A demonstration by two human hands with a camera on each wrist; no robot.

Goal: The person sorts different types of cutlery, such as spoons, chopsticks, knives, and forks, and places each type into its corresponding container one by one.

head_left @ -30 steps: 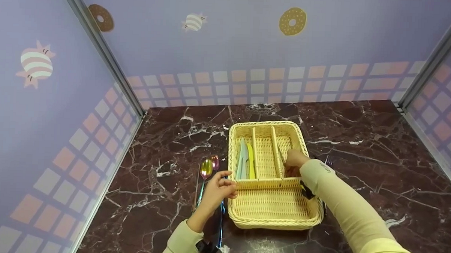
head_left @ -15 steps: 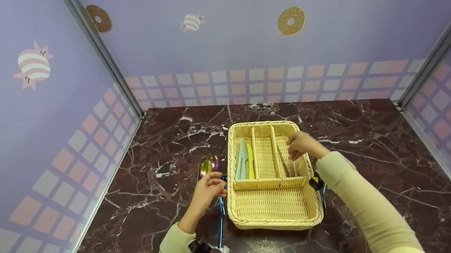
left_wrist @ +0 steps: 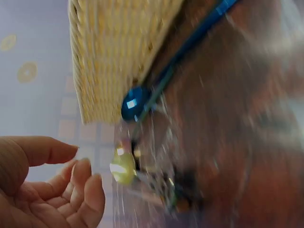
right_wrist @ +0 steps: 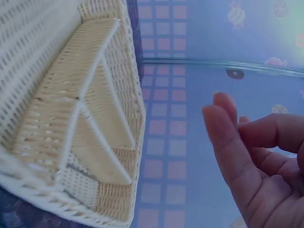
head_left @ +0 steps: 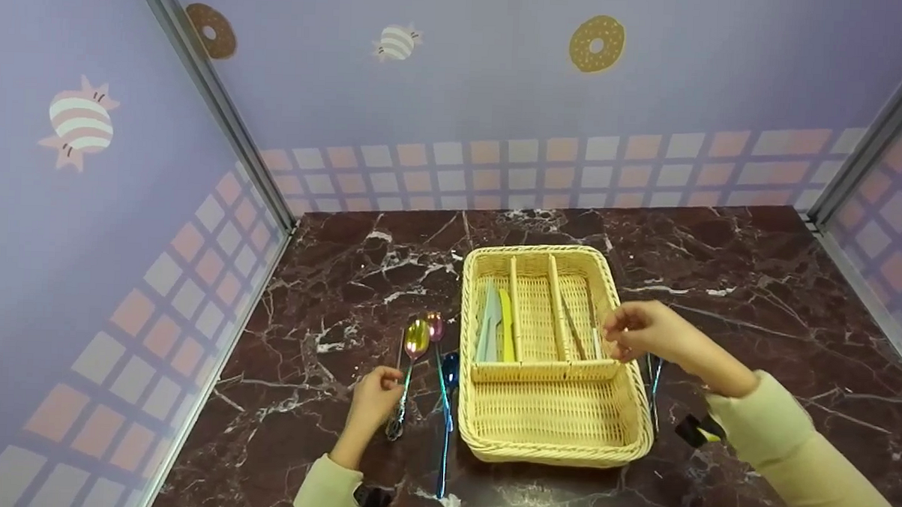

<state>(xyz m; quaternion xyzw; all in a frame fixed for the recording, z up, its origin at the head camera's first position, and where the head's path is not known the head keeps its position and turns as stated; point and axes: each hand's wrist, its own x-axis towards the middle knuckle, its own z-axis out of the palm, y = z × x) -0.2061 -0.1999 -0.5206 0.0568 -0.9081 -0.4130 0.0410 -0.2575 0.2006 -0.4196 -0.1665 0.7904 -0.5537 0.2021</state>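
My left hand [head_left: 377,397] hovers left of the basket beside a gold-tinted spoon [head_left: 416,338]; its fingers are loosely bent with nothing in them. A pinkish spoon [head_left: 435,326] and a blue spoon [head_left: 451,370] lie between that hand and the wicker basket [head_left: 553,452]. Over the basket's right rim, my right hand [head_left: 654,337] has relaxed fingers and holds nothing, as the right wrist view also shows. In the basket's left slot are a pale blue knife [head_left: 490,326] and a yellow knife [head_left: 506,327]. Slim utensils [head_left: 573,329] lean in the right slot.
Thin wicker dividers [head_left: 559,306] split the back of the basket into three slots, with one wide section in front. Right of the basket lies shiny blue cutlery [head_left: 655,396], partly hidden by its rim. Patterned purple walls [head_left: 502,75] enclose the dark marble table [head_left: 329,294].
My right hand has come out of the right slot, leaving slim utensils there, and moved right over the rim. My left hand has drawn back from the basket's left rim toward the spoons.
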